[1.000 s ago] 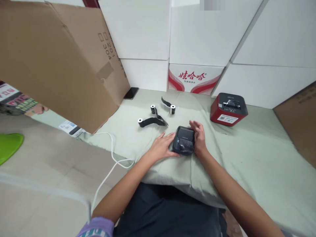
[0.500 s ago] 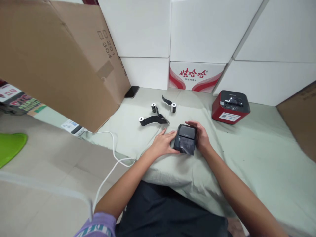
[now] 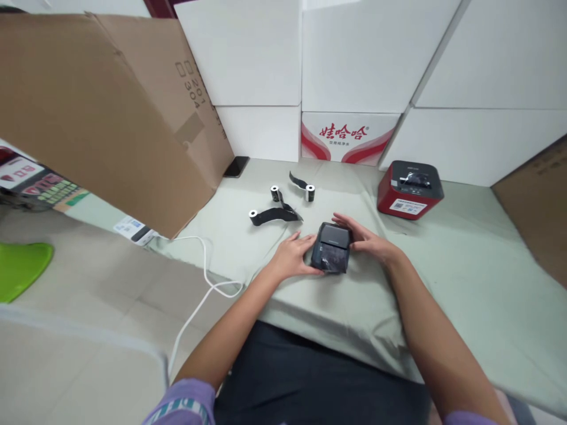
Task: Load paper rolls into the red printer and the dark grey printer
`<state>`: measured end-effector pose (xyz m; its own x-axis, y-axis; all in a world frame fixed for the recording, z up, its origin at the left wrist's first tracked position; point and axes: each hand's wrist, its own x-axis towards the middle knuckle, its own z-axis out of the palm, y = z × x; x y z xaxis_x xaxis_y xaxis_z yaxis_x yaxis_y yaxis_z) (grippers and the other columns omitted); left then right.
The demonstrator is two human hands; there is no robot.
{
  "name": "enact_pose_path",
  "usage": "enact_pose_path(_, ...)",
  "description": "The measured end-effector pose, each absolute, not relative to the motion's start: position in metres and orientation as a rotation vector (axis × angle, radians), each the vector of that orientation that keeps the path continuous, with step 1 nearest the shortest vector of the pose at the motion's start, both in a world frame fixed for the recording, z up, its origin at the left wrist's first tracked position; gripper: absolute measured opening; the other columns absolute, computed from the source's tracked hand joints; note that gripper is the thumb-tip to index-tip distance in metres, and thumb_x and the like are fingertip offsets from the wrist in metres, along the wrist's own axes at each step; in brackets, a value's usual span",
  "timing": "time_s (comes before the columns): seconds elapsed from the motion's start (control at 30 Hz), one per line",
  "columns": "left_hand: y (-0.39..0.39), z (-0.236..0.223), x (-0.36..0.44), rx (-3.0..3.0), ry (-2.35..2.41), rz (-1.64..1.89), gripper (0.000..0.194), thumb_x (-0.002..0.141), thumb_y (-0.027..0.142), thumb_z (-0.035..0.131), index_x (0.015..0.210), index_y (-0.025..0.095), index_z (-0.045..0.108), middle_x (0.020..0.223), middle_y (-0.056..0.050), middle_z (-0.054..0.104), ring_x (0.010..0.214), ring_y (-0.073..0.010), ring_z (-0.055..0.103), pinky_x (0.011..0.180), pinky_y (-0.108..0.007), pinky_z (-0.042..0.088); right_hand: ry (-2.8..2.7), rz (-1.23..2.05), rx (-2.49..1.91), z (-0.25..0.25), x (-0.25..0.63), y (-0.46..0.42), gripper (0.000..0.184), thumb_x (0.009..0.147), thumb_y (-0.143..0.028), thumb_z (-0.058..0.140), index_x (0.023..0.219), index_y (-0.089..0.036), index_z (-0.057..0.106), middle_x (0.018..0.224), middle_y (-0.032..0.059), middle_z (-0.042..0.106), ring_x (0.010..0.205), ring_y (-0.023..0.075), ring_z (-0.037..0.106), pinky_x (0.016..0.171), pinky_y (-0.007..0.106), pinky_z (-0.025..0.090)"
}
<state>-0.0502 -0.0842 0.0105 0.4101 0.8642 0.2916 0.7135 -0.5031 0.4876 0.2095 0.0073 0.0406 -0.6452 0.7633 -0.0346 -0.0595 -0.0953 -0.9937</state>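
A small black portable printer [image 3: 332, 247] with a film-like flap on its front part sits on the cloth in front of me. My left hand [image 3: 293, 257] is against its left side, thumb along the near edge and fingers toward the far corner. My right hand [image 3: 361, 237] holds its far right side, fingers reaching along the back and the thumb at the side. Beyond it lie paper rolls with black strips partly unrolled: a left roll [image 3: 253, 217], a middle roll [image 3: 275, 193] and a right roll [image 3: 310, 193].
A red and black box-shaped device [image 3: 410, 190] stands at the right. At the back left lies a phone [image 3: 236, 166] beside a large cardboard box [image 3: 133, 118]. White cartons [image 3: 257, 133] line the back. A white cable [image 3: 204, 260] hangs over the left edge of the green cloth [image 3: 469, 254].
My right hand has shifted on the printer's right side, its wrist and forearm swinging outward to the right. The printer's front flap sits closer to its body. My left hand stays put.
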Motion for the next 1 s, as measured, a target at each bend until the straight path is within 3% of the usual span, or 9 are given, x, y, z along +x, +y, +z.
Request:
enact_pose_path(0.2, -0.085, 0.011, -0.051, 2.396, 1.362, 0.76, 0.103, 0.066, 0.065, 0.084, 0.152, 0.02, 0.048, 0.146, -0.015, 0.061, 0.132, -0.0335, 0.062, 0.126, -0.055, 0.034, -1.588, 1.797, -0.768, 0.043, 0.211, 0.006, 0.068, 0.065, -0.034, 0.088, 0.13, -0.028, 0.068, 0.142, 0.0093, 0.065, 0.14, 0.0328, 0.053, 0.119, 0.054, 0.034)
enact_pose_path(0.37, -0.085, 0.012, -0.051, 2.391, 1.347, 0.747, 0.106, 0.064, 0.067, 0.084, 0.152, 0.021, 0.048, 0.148, -0.015, 0.059, 0.132, -0.0349, 0.061, 0.125, -0.057, 0.032, -1.636, 1.967, -0.727, 0.048, 0.218, 0.008, 0.077, 0.059, -0.027, 0.091, 0.132, -0.026, 0.066, 0.148, 0.0102, 0.061, 0.14, 0.0334, 0.053, 0.116, 0.054, 0.04)
enact_pose_path(0.5, -0.084, 0.011, -0.052, 2.383, 1.339, 0.747, 0.107, 0.064, 0.067, 0.085, 0.152, 0.019, 0.048, 0.149, -0.016, 0.058, 0.134, -0.0342, 0.06, 0.126, -0.055, 0.032, -1.631, 1.91, -0.752, 0.048, 0.222, 0.008, 0.074, 0.06, -0.023, 0.092, 0.131, -0.025, 0.067, 0.15, 0.011, 0.058, 0.142, 0.0313, 0.051, 0.117, 0.051, 0.04)
enact_pose_path(0.73, -0.085, 0.014, -0.052, 2.364, 1.353, 0.713, 0.103, 0.065, 0.067, 0.084, 0.151, 0.021, 0.05, 0.149, -0.014, 0.058, 0.135, -0.034, 0.059, 0.126, -0.055, 0.032, -1.699, 1.884, -0.777, 0.048, 0.222, 0.008, 0.069, 0.066, -0.03, 0.089, 0.131, -0.025, 0.068, 0.139, 0.0105, 0.067, 0.126, 0.0308, 0.063, 0.11, 0.051, 0.046)
enact_pose_path(1.0, -0.086, 0.013, -0.051, 2.362, 1.346, 0.745, 0.104, 0.064, 0.066, 0.085, 0.15, 0.018, 0.05, 0.148, -0.016, 0.058, 0.135, -0.0332, 0.059, 0.127, -0.053, 0.03, -1.693, 1.88, -0.795, 0.05, 0.22, 0.006, 0.065, 0.068, -0.031, 0.086, 0.131, -0.026, 0.069, 0.138, 0.008, 0.068, 0.126, 0.0305, 0.062, 0.109, 0.049, 0.046)
